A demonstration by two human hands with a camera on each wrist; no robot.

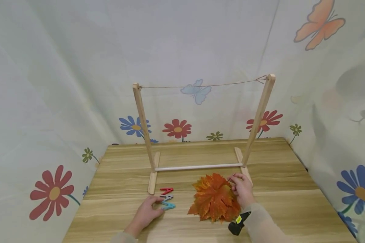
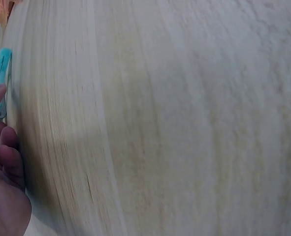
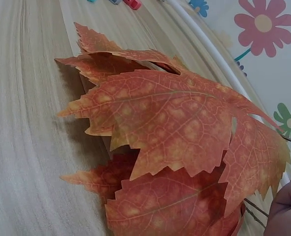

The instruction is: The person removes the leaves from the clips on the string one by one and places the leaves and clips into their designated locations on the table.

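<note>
My left hand (image 1: pixel 147 212) has its thumb and index finger at the near end of a turquoise clothespin (image 1: pixel 169 205), pinching it close to the tabletop. A grey clothespin (image 1: pixel 167 197) and a red clothespin (image 1: pixel 166 190) lie just beyond it. In the left wrist view the thumb covers part of the turquoise clothespin (image 2: pixel 2 64). To the right, a pile of orange-red artificial maple leaves (image 1: pixel 214 199) lies on the wood-grain table. My right hand (image 1: pixel 243 189) pinches the thin stem of the top leaf (image 3: pixel 160 113), at the pile's right edge.
Behind the leaves stands a wooden frame with a left post (image 1: pixel 144 128), a right post (image 1: pixel 258 121) and a white lower rod (image 1: pixel 199 167). A thin string (image 1: pixel 197 86) runs between the post tops. Flower-printed cloth (image 1: pixel 200 44) encloses the table (image 1: pixel 118 175).
</note>
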